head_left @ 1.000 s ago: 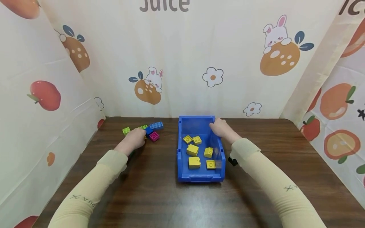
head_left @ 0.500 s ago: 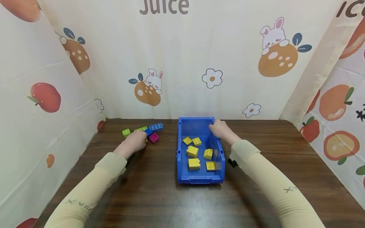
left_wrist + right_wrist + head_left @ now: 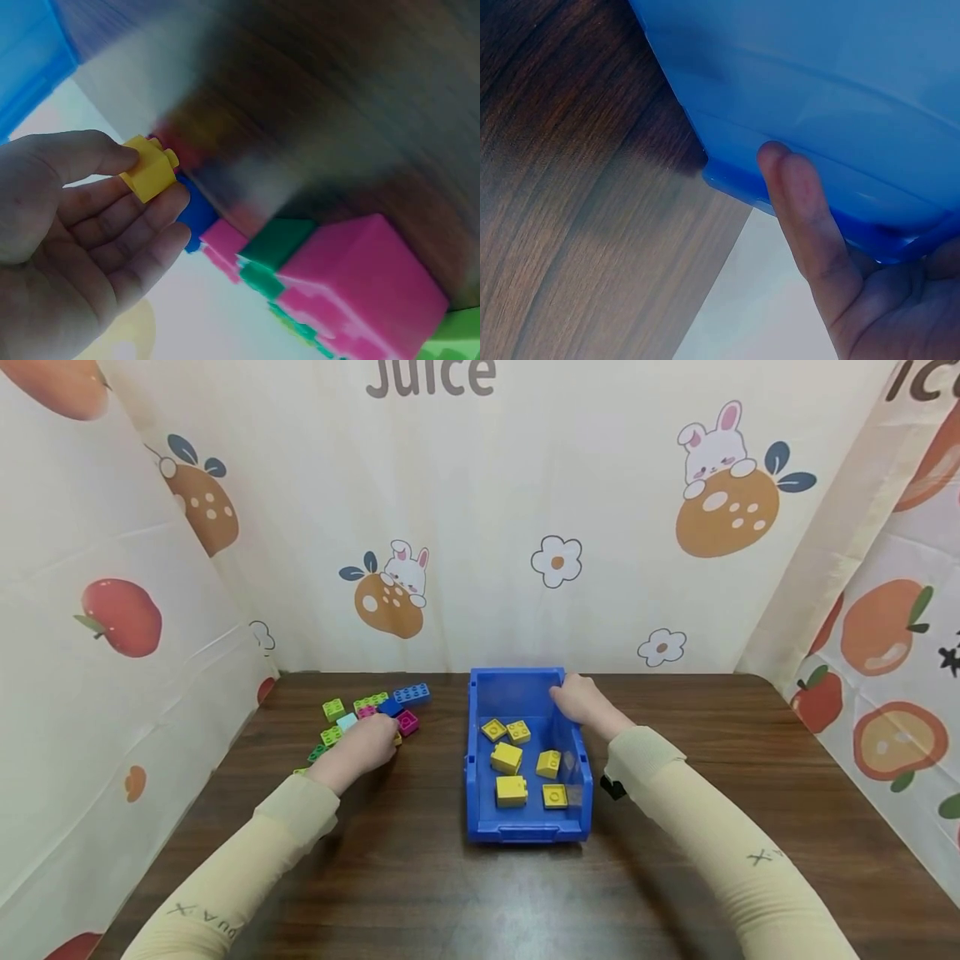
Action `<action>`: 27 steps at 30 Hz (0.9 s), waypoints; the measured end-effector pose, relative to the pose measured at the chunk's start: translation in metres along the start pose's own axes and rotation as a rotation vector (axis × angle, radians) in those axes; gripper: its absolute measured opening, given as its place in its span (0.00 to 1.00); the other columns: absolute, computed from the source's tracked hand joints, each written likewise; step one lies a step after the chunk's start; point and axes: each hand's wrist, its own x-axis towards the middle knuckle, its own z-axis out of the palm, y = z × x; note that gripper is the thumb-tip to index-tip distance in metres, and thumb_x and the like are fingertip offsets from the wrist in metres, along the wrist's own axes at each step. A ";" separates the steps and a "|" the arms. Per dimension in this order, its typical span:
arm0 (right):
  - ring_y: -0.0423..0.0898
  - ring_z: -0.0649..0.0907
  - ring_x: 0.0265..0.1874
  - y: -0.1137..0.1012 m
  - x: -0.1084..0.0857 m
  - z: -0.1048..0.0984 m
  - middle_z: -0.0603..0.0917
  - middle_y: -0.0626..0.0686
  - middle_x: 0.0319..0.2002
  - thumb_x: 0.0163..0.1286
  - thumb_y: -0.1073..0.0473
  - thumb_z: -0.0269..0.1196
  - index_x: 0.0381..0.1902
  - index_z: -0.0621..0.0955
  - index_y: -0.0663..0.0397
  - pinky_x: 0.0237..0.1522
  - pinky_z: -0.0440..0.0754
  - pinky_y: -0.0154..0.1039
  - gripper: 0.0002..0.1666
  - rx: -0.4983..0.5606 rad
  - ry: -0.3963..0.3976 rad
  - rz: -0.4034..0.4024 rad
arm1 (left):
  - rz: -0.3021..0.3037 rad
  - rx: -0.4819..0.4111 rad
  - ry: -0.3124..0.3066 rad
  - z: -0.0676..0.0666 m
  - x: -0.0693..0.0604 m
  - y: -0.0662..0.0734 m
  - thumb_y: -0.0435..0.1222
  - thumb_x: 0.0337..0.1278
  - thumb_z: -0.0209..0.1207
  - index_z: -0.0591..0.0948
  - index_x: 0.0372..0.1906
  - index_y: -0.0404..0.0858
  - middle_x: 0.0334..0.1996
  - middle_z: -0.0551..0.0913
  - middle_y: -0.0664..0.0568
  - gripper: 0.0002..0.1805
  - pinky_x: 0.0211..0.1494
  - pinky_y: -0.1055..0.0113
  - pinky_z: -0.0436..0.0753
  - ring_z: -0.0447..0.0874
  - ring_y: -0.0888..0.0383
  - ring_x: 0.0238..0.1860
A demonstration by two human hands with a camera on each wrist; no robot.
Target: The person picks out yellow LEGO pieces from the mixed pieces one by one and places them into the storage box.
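My left hand is over a loose pile of toy building bricks at the table's left. In the left wrist view it pinches a small yellow brick between thumb and fingers. Beside it lie a dark blue brick and a magenta brick. My right hand holds the right wall of a blue open-fronted bin near its back corner. In the right wrist view, fingers lie along the bin's outer side. Inside the bin are several yellow bricks, lying apart.
Lime green bricks, a light blue brick and a long blue brick lie around the pile. A black object sits right of the bin, partly under the right sleeve. A printed curtain hangs behind the brown wooden table.
My left hand has shifted right and slightly forward, uncovering green, light blue and magenta bricks on its left. The right hand and the bin have stayed in place.
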 end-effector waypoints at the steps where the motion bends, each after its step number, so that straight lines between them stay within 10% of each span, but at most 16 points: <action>1: 0.46 0.81 0.19 0.000 0.000 0.000 0.69 0.52 0.19 0.75 0.54 0.41 0.58 0.68 0.71 0.20 0.80 0.33 0.26 0.002 -0.001 0.007 | 0.004 0.002 0.006 -0.001 -0.001 0.002 0.32 0.53 0.63 0.81 0.36 0.31 0.28 0.82 0.44 0.08 0.40 0.60 0.84 0.77 0.55 0.27; 27: 0.44 0.78 0.17 0.002 0.001 -0.001 0.67 0.51 0.19 0.75 0.54 0.40 0.61 0.65 0.70 0.19 0.78 0.32 0.27 0.023 -0.029 0.008 | 0.163 0.081 0.207 -0.031 -0.009 0.060 0.37 0.50 0.68 0.81 0.45 0.33 0.40 0.83 0.44 0.17 0.51 0.58 0.82 0.82 0.49 0.44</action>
